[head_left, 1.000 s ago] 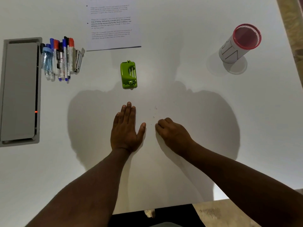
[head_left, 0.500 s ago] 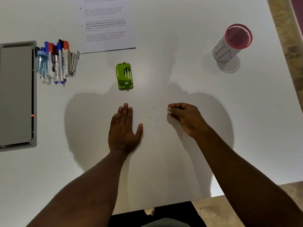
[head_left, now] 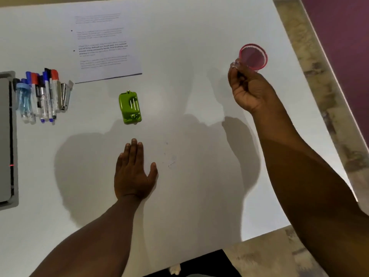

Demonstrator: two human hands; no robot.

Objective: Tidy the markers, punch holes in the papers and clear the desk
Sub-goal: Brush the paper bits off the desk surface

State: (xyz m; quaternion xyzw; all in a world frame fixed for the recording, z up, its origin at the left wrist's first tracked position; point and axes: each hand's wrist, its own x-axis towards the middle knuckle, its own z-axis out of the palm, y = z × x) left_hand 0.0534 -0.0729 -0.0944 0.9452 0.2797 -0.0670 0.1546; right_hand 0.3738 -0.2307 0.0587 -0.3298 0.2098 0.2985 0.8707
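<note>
A green hole punch (head_left: 130, 108) lies in the middle of the white desk (head_left: 189, 196). A printed paper (head_left: 103, 47) lies beyond it. Several markers (head_left: 45, 94) rest in a row at the left. My left hand (head_left: 132, 172) lies flat on the desk below the punch, holding nothing. My right hand (head_left: 249, 88) is raised at the near rim of the pink-rimmed cup (head_left: 254, 55), hiding its body, with its fingertips pinched on small white paper bits (head_left: 234, 64).
A small clear bottle (head_left: 23, 98) and a metal staple remover (head_left: 64, 96) lie beside the markers. A grey recessed panel (head_left: 6, 136) fills the left edge. Faint specks (head_left: 169, 162) dot the desk right of my left hand. The desk's right edge runs diagonally behind the cup.
My right hand pinched up bits from the desk beside my left hand, then rose and moved right to the cup's rim. My left hand stayed flat.
</note>
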